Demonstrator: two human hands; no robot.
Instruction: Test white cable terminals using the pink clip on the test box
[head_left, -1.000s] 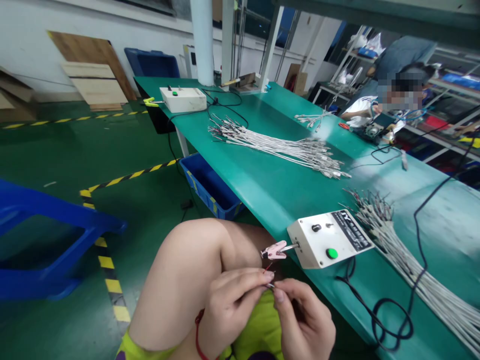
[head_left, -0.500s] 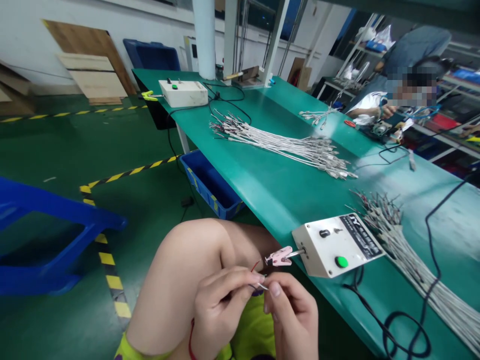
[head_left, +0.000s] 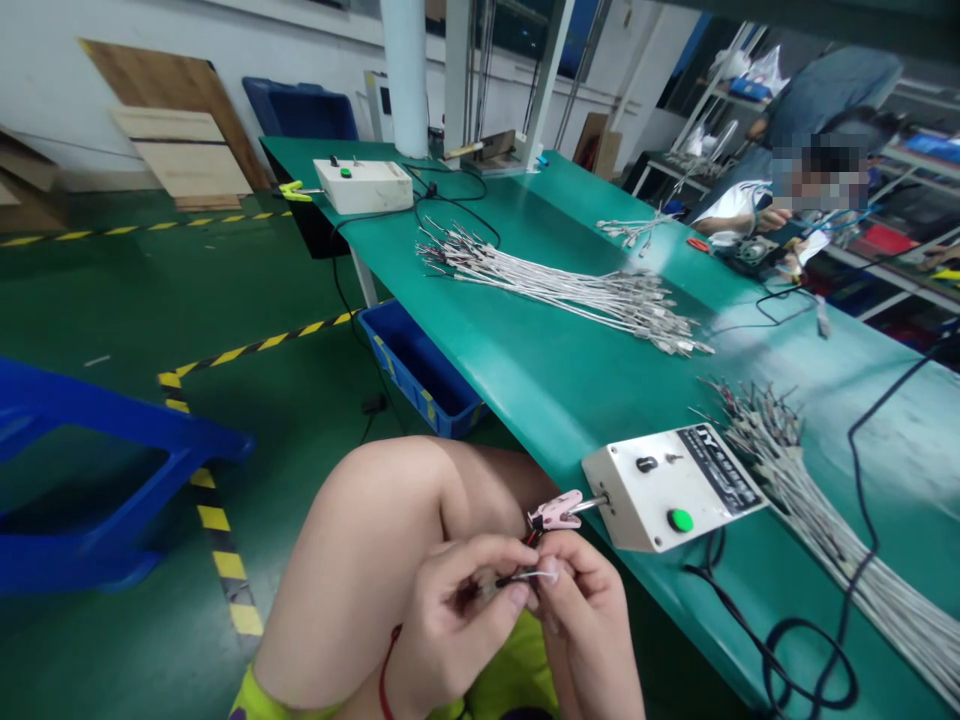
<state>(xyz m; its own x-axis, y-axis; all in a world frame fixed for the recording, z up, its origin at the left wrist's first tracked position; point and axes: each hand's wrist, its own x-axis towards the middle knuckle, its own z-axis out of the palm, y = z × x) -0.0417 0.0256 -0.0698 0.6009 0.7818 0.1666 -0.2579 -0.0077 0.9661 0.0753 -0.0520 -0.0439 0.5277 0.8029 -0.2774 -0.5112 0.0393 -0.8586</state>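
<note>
Thin cable wires (head_left: 525, 576), one dark and one white, run between my two hands just above my lap. My left hand (head_left: 466, 612) is closed, thumb and forefinger around the dark wire. With thumb and fingertips pressed together, my right hand (head_left: 589, 615) pinches the white wire's end. Right above my fingertips, a pink clip (head_left: 556, 511) sticks out on a metal shaft from a white control box (head_left: 652, 495) with a green button. A bit of red wire (head_left: 534, 538) shows between the clip and my fingers; whether the clip grips it is unclear.
Bundles of white cables (head_left: 555, 280) and grey-white cables (head_left: 840, 540) lie on the green table (head_left: 517, 360). A black cord (head_left: 810, 630) loops at the near right. Another box (head_left: 367, 187) stands farther back. A blue bin (head_left: 420, 365) sits beneath the edge. A co-worker (head_left: 810, 150) works opposite.
My hands have shifted slightly, with the right fingertips closer to the pink clip. The red wire that stuck up freely from my left fingers now shows just under the clip.
</note>
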